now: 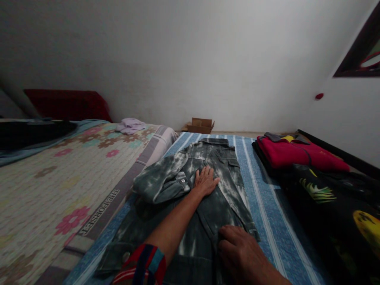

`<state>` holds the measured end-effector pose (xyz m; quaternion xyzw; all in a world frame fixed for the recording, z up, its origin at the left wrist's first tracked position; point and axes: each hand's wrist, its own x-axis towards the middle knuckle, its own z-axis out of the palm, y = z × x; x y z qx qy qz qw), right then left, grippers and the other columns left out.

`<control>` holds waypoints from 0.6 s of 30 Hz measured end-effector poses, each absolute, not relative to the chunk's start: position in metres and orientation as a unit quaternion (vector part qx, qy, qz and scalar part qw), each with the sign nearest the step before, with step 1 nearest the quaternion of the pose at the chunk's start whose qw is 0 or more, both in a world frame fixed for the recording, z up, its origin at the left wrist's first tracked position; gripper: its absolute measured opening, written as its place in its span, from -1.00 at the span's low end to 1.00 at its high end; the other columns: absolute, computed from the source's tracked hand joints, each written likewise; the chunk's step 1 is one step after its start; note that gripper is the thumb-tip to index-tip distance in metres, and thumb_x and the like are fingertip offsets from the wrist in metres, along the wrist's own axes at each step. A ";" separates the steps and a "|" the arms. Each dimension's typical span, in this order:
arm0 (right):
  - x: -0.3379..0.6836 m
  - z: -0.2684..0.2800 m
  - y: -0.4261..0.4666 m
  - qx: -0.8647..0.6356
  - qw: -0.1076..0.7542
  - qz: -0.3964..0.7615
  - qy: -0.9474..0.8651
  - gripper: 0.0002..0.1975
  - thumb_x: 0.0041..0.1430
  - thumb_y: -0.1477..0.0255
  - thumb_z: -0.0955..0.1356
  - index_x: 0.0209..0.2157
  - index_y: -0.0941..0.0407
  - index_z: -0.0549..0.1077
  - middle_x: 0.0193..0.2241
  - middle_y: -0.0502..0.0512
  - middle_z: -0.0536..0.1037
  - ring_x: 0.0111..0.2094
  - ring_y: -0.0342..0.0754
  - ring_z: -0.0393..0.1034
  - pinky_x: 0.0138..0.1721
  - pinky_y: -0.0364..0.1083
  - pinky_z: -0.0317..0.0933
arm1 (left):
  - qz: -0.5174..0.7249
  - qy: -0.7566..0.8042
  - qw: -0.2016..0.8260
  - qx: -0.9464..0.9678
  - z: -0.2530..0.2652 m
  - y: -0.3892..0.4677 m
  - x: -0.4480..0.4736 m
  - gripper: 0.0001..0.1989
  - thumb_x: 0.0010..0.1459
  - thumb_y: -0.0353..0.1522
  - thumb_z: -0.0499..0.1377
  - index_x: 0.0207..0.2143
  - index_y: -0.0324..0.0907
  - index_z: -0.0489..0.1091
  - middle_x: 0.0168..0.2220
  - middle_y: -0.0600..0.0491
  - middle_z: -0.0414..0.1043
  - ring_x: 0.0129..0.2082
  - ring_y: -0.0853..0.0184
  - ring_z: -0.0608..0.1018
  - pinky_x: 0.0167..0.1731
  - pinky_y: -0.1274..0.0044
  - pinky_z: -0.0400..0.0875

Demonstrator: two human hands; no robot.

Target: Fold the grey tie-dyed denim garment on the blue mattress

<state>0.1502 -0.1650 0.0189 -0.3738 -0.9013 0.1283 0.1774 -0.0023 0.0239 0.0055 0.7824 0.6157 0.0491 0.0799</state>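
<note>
At the far left, a dark garment point(32, 133) is laid on the flowered bed cover point(97, 174), and a crumpled lilac cloth point(130, 126) is seen near the wall. In the middle, a grey-green mottled jacket point(197, 227) is spread on a blue striped sheet point(265, 206), its collar turned toward a cardboard box point(201, 126). One sleeve is bent inward, and beside its cuff (fastened with a metal button) the left hand point(206, 181) is pressed flat, fingers parted. Farther right, the right hand point(242, 251) is curled at the jacket's lower part; whether cloth is gripped cannot be told. At the right, a folded red garment point(303, 154) is set behind a printed black one point(338, 209).
</note>
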 end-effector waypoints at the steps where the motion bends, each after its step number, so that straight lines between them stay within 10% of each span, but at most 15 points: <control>1: 0.149 0.017 -0.165 -0.370 0.187 0.124 -0.901 -0.86 0.09 0.63 0.26 -0.46 0.11 0.33 -0.36 0.06 0.45 -0.33 -0.05 0.34 -0.29 -0.08 0.22 | 0.048 0.615 0.083 0.783 0.006 0.023 -0.002 -0.33 0.24 -0.01 -0.24 0.27 -0.20 -0.04 0.33 -0.12 -0.17 0.31 0.15 -0.08 0.22 0.18 -0.21; 18: 0.142 0.033 -0.159 -0.363 0.317 0.289 -0.827 -0.83 -0.03 0.65 0.18 -0.53 0.08 0.21 -0.38 0.06 0.44 -0.38 -0.10 0.35 -0.37 -0.13 0.22 | 0.021 0.641 0.103 0.760 0.007 -0.010 -0.008 -0.16 0.16 0.08 -0.20 0.29 -0.34 -0.10 0.33 -0.22 -0.25 0.32 0.09 -0.19 0.23 0.23 -0.22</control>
